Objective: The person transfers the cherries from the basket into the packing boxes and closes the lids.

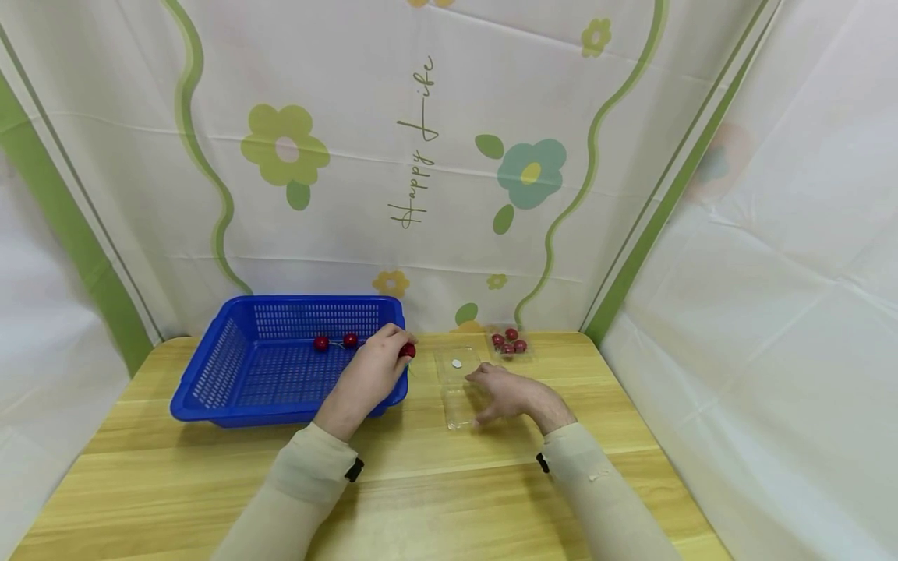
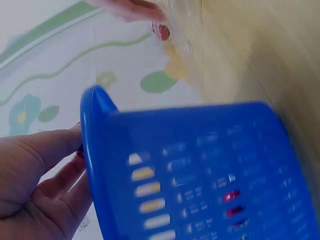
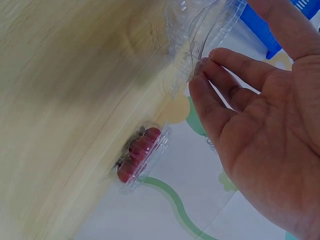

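Observation:
My left hand [image 1: 373, 365] is at the right rim of the blue plastic basket [image 1: 203, 343], pinching a red cherry [image 1: 408, 351]. In the left wrist view the rim and my fingers mostly hide this cherry. Two more cherries [image 1: 321, 343] lie on the basket floor, near its back wall. A clear plastic box [image 1: 459, 405] stands opened out on the table, with a small white sticker [image 1: 457, 364] on its far half. Over its right side reaches my right hand [image 1: 510, 391], its fingertips [image 3: 202, 75] touching the clear edge and its thumb apart from the fingers.
A second clear box [image 1: 528, 354] holding several red cherries [image 3: 137, 155] stands farther back on the right, near the curtain. Wooden tabletop [image 1: 421, 483] runs between the basket and the boxes. A flower-printed curtain [image 1: 351, 241] closes off the back and both sides.

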Motion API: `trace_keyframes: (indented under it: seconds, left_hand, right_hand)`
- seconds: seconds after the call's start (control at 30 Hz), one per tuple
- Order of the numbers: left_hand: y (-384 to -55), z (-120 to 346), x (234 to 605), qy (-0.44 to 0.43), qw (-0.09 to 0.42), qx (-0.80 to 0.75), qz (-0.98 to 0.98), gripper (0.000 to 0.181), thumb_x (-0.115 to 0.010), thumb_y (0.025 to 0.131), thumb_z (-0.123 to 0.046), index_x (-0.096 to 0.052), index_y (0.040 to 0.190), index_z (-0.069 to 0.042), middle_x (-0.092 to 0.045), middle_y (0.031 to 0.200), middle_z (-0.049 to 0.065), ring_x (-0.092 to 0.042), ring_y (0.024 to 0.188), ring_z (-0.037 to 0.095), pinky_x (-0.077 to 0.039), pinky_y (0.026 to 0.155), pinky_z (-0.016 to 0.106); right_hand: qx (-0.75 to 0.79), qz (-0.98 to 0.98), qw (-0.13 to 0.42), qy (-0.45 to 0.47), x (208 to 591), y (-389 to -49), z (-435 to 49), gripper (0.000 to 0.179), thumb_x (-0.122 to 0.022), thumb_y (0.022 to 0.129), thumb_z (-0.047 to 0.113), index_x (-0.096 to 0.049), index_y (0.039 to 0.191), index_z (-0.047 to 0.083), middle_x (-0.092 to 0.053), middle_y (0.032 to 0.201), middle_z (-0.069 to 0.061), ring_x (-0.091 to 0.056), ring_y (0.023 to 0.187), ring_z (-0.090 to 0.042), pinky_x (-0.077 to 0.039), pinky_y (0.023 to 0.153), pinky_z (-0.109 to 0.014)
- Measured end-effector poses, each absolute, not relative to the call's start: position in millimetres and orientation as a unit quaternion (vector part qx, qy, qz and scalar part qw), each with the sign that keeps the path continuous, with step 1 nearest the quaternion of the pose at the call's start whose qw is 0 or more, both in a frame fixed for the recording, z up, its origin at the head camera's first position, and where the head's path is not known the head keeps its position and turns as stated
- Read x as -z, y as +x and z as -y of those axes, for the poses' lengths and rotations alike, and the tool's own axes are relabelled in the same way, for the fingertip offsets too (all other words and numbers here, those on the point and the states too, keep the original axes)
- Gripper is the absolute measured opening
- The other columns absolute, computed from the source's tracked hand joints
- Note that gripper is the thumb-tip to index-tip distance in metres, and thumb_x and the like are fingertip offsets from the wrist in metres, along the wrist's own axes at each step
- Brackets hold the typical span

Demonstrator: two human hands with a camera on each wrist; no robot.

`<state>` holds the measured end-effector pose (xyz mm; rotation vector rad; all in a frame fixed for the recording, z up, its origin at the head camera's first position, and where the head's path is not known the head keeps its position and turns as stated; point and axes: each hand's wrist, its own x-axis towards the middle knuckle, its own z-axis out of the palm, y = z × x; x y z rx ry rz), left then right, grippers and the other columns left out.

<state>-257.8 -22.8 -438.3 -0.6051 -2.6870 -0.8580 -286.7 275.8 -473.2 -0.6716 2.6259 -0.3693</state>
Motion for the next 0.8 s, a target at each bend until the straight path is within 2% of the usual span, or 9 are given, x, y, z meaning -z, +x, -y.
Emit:
trace_keyframes:
  seconds: [0.3,0.57,0.8]
  left_hand:
    - [-255,-1,447,-0.228,0.126,0.291,0.921,0.022,-0.081,0.107,0.003,-0.081,0.129,0.001,-0.078,0.13,0.018,-0.081,0.118,0.034,-0.073,0.102,0.046]
    - [-255,-18,454,-0.237,0.106,0.291,0.921,0.022,-0.082,0.106,0.003,-0.081,0.128,-0.001,-0.08,0.125,0.016,-0.082,0.113,0.033,-0.073,0.1,0.046]
    - [-255,-35,462,-0.258,0.098,0.274,0.921,0.02,-0.082,0.106,0.005,-0.081,0.126,-0.001,-0.079,0.125,0.016,-0.082,0.113,0.034,-0.073,0.1,0.046]
  right_hand:
    - [0.137,-0.941,0.204,-0.233,474,-288,-277,0.092,-0.099,0.098,0.032,-0.054,0.172,0.001,-0.045,0.182,-0.029,-0.045,0.171,-0.051,-0.045,0.139,-0.066]
    - [0.138,-0.941,0.204,-0.233,473,-287,-278,0.091,-0.099,0.098,0.032,-0.055,0.172,0.002,-0.051,0.177,-0.024,-0.049,0.168,-0.047,-0.049,0.138,-0.063]
    - [0.138,-0.939,0.208,-0.235,474,-289,-279,0.092,-0.098,0.099,0.034,-0.054,0.173,0.002,-0.05,0.178,-0.024,-0.049,0.168,-0.047,-0.049,0.137,-0.064]
